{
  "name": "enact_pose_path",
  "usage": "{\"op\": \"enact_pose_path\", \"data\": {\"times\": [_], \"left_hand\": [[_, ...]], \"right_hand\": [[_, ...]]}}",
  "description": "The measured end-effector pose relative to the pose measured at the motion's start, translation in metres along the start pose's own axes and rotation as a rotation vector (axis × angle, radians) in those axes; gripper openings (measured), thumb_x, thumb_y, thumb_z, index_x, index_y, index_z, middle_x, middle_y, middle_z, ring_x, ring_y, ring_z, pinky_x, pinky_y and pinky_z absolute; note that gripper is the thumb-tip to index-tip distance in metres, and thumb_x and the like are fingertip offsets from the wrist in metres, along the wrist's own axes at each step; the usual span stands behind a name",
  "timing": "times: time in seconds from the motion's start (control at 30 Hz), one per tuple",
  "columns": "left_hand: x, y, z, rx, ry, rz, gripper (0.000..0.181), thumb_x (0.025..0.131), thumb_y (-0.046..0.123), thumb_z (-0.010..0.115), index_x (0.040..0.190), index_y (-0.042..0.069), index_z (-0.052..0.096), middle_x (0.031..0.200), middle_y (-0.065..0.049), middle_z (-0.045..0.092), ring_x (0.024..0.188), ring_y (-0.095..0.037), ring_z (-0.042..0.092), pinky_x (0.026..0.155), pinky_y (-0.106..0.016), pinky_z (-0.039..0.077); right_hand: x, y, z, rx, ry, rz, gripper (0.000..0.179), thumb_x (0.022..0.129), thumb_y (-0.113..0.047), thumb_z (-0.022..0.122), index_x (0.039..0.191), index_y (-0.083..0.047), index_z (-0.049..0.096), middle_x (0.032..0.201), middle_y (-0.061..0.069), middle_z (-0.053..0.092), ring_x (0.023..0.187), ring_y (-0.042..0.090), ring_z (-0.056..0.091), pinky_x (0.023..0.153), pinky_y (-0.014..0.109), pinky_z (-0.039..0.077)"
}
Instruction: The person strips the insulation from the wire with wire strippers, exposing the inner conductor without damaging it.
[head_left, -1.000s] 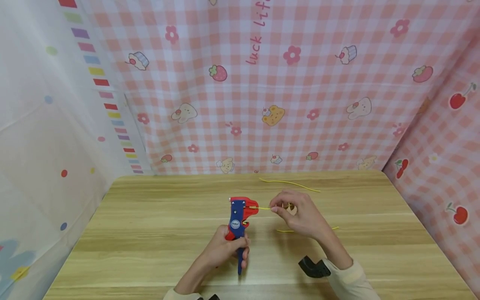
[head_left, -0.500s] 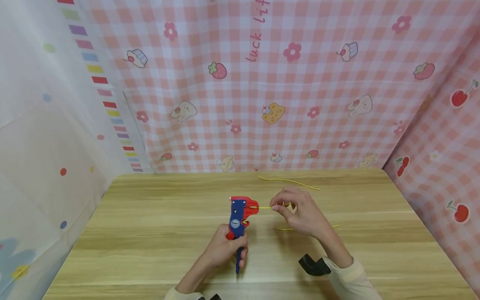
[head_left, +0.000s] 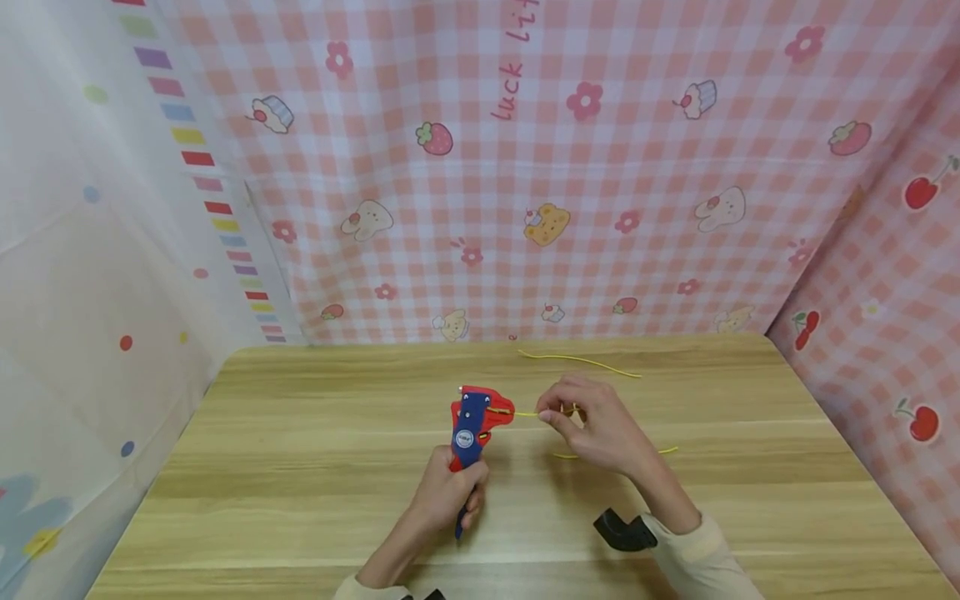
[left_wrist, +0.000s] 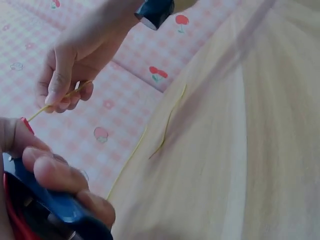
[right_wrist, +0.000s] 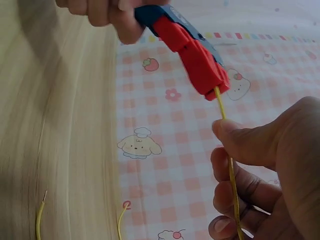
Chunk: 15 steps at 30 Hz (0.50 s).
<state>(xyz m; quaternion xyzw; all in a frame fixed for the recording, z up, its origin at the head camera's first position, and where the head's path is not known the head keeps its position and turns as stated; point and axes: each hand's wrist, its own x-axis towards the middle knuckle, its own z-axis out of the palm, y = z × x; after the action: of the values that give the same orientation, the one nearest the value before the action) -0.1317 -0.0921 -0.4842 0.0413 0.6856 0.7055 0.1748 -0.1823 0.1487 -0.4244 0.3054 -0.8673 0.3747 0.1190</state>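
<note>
My left hand [head_left: 448,492] grips the handles of a blue and red wire stripper [head_left: 467,429], its head pointing up and to the right. A yellow wire [head_left: 527,414] runs from the stripper's red jaws to my right hand [head_left: 600,425], which pinches it between thumb and forefinger. In the right wrist view, the wire [right_wrist: 220,102] enters the red nose [right_wrist: 205,72] of the tool, and its tail passes along the other curled fingers. The end inside the jaws is mostly hidden. From the left wrist, fingers [left_wrist: 60,175] wrap round the blue handle [left_wrist: 50,195].
Two more yellow wires lie on the wooden table [head_left: 300,467]: one at the back [head_left: 581,361], another partly behind the right hand [head_left: 667,451]. One loose wire [right_wrist: 39,220] shows a bare metal tip. Patterned cloth [head_left: 480,183] hangs behind and beside the table.
The stripper has tilted and shifted slightly left and up, with its handles squeezed closer. A red part now juts out behind its head. The right hand has barely moved.
</note>
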Motion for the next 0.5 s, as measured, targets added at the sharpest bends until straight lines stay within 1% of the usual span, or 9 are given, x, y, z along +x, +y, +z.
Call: {"op": "enact_pose_path", "data": {"times": [0.13,0.27,0.37,0.43,0.5], "left_hand": [[0.001,0.0,-0.003,-0.005,0.005,0.006,0.017,0.089,0.001,0.053,0.073,0.005,0.05,0.046,0.003,0.049,0.034,-0.012,0.048,0.037,-0.024,0.041],[0.001,0.001,-0.007,-0.042,0.003,-0.005,0.013,0.091,0.0,0.053,0.079,0.005,0.05,0.049,0.002,0.052,0.036,-0.014,0.053,0.04,-0.026,0.046],[0.001,0.002,-0.009,-0.054,-0.001,0.002,0.011,0.091,-0.001,0.052,0.082,0.004,0.05,0.051,0.001,0.054,0.038,-0.014,0.054,0.041,-0.027,0.048],[0.002,0.003,-0.01,-0.053,-0.018,0.01,0.009,0.093,-0.001,0.053,0.085,0.001,0.052,0.054,0.0,0.058,0.042,-0.015,0.059,0.046,-0.029,0.053],[0.002,0.004,-0.011,-0.06,-0.044,0.013,0.006,0.095,0.001,0.056,0.09,-0.004,0.055,0.06,-0.002,0.064,0.048,-0.016,0.064,0.054,-0.031,0.059]], "right_hand": [[0.001,-0.001,0.0,0.007,-0.006,0.007,0.007,0.093,-0.014,0.076,0.089,-0.02,0.073,0.08,-0.014,0.063,0.073,0.005,0.051,0.058,0.022,0.043],[0.0,0.0,-0.003,0.012,0.011,-0.003,0.013,0.092,-0.011,0.076,0.088,-0.023,0.072,0.081,-0.013,0.064,0.072,0.004,0.051,0.057,0.021,0.042],[0.0,0.002,-0.005,0.015,0.019,-0.008,0.015,0.092,-0.009,0.076,0.089,-0.023,0.071,0.082,-0.013,0.065,0.071,0.004,0.051,0.056,0.02,0.041],[0.0,0.002,-0.005,0.021,0.015,-0.004,0.014,0.092,-0.009,0.076,0.089,-0.022,0.072,0.083,-0.012,0.065,0.071,0.004,0.051,0.056,0.02,0.042],[0.0,0.002,-0.005,0.025,0.009,0.003,0.013,0.093,-0.01,0.075,0.09,-0.022,0.072,0.084,-0.012,0.066,0.071,0.004,0.051,0.057,0.02,0.043]]}}
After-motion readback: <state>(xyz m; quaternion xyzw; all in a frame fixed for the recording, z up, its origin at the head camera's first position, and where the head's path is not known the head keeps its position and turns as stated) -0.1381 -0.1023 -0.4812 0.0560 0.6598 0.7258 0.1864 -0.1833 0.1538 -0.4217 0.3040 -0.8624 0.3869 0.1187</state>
